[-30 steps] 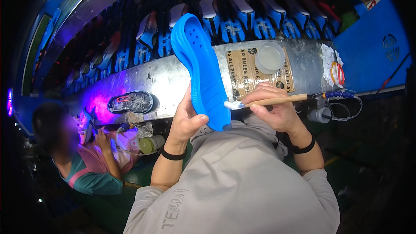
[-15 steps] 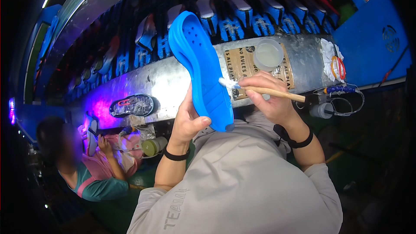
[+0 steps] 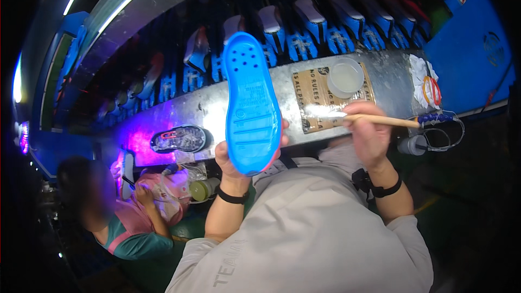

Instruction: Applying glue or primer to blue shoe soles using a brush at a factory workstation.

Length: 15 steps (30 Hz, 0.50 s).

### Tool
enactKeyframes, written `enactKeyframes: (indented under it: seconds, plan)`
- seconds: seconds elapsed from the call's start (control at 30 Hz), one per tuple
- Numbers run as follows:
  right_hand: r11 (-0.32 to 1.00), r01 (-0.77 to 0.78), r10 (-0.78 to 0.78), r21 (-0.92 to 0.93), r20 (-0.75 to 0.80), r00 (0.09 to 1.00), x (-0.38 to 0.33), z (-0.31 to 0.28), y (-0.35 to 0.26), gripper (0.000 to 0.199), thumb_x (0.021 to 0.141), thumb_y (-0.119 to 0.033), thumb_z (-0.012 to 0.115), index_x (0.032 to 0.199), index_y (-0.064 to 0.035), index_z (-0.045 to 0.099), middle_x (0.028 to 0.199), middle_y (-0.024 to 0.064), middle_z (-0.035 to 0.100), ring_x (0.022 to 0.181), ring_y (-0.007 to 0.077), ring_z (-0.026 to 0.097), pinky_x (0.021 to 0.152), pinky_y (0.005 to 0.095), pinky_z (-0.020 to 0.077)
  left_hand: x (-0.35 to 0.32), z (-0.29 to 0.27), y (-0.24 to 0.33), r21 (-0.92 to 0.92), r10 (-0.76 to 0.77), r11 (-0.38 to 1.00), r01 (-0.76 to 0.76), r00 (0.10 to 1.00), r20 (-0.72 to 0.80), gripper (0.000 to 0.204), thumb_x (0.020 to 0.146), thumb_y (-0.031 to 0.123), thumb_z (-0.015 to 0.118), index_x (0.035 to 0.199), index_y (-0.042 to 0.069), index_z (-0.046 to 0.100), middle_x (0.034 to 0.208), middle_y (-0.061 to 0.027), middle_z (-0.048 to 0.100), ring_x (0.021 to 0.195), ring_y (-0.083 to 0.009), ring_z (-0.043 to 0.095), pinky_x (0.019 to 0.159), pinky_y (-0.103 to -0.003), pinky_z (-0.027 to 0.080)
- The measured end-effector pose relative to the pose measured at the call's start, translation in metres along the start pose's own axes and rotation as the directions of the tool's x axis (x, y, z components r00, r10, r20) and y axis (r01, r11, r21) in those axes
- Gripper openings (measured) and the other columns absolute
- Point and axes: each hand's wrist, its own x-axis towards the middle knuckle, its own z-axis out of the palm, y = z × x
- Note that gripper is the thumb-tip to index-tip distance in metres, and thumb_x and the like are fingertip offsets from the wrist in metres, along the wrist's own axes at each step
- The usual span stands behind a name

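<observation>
Left hand (image 3: 234, 158): at centre of the frame; fingers grasping the blue sole (image 3: 251, 103) from below, holding it upright with its inner face toward the camera; a second ago the sole was turned edge-on
Right hand (image 3: 370, 137): right of centre; fingers clenched around the wooden brush (image 3: 374, 120); its wet tip has left the sole edge and now lies over the brown card (image 3: 320, 100); I judge that one pass of glue is finished
Worktop (image 3: 217, 109): metal, behind the hands; white glue cup (image 3: 345, 76) on the card, upper right
Far: row of blue shoe lasts (image 3: 325, 27) along the top
</observation>
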Motion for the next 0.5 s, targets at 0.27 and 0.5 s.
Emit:
enactKeyframes:
  seconds: [0.27, 0.5]
  plan:
    - [0.94, 0.039, -0.185, -0.34, -0.41, 0.893, 0.01, -0.075, 0.054, 0.028, 0.103, -0.014, 0.051, 0.124, 0.0014, 0.061, 0.1, 0.0043, 0.062, 0.083, 0.0073, 0.05, 0.079, 0.0225, 0.0438, -0.017, -0.011, 0.007, -0.451, 0.009, 0.893, 0.008, 0.999, 0.037, 0.1, 0.078, 0.054, 0.075, 0.152, 0.009, 0.026, 0.127, -0.0301, 0.041, 0.093, -0.0314, 0.057, 0.071, -0.034, 0.056]
    - [0.831, -0.082, -0.236, -0.549, -0.483, 0.844, 0.003, -0.133, 0.11, 0.03, 0.103, -0.017, 0.052, 0.127, -0.0008, 0.06, 0.115, 0.0041, 0.062, 0.093, 0.0101, 0.054, 0.081, 0.0237, 0.0441, -0.021, -0.02, 0.014, -0.475, 0.012, 0.88, 0.02, 0.998, 0.064, 0.096, 0.079, 0.052, 0.074, 0.151, 0.009, 0.027, 0.125, -0.0305, 0.042, 0.082, -0.031, 0.059, 0.067, -0.033, 0.056]
